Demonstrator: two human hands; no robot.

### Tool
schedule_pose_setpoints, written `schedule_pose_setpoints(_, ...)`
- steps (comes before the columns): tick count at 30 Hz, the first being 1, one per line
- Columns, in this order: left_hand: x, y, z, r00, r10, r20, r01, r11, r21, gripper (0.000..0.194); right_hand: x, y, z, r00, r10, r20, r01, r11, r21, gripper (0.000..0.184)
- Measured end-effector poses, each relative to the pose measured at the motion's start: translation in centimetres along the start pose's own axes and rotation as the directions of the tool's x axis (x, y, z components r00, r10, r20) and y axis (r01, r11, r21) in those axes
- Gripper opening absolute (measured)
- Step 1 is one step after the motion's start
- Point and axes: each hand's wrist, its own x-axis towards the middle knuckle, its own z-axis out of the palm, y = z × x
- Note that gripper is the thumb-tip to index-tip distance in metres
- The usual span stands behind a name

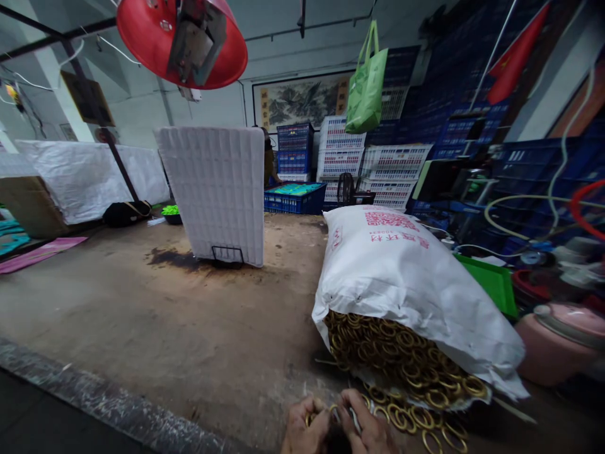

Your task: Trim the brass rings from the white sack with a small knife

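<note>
At the bottom edge, my left hand (305,427) is closed with gold-coloured metal showing between its fingers, which looks like a ring. Close against it, my right hand (371,432) is curled around a small silvery piece (353,419) whose kind I cannot make out. A dark blurred shape between the palms hides part of the grip. Just right of my hands, loose gold-coloured rings (420,417) lie on the table (189,353). They spill from the open mouth of a large white woven sack (392,271) with red print, packed with more such rings.
A white ribbed panel (217,189) stands upright in a black wire holder (227,255). A red lamp shade (227,50) hangs above. Right of the sack are a green tray (491,284) and a pink lidded pot (562,340). Stacked crates (397,164) stand behind.
</note>
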Motion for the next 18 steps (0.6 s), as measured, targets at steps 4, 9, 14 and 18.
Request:
schedule_pose_setpoints(4,-1.1,0.9,0.0,0.966,0.259,-0.004,-0.256,0.958,0.131,0.025,0.5,0.2,-0.3,0.991,0.13,0.024,-0.132,0.988,0.075,0.035)
schedule_pose_setpoints(9,-2.2,2.5,0.3,0.957,0.262,0.123,-0.275,0.955,0.107,0.024,0.7,-0.7,-0.4,0.99,0.143,0.017,-0.144,0.979,0.143,0.033)
schedule_pose_setpoints(14,-3.0,3.6,0.5,0.989,0.005,0.15,-0.002,1.0,-0.014,0.031,0.2,-3.0,-0.9,0.995,0.094,0.026,-0.097,0.985,0.141,0.025)
schedule_pose_setpoints(18,-3.3,3.8,0.1,0.983,-0.061,0.171,0.06,0.998,0.012,0.032,-0.2,-3.9,-1.4,0.994,0.086,0.061,-0.096,0.979,0.178,0.022)
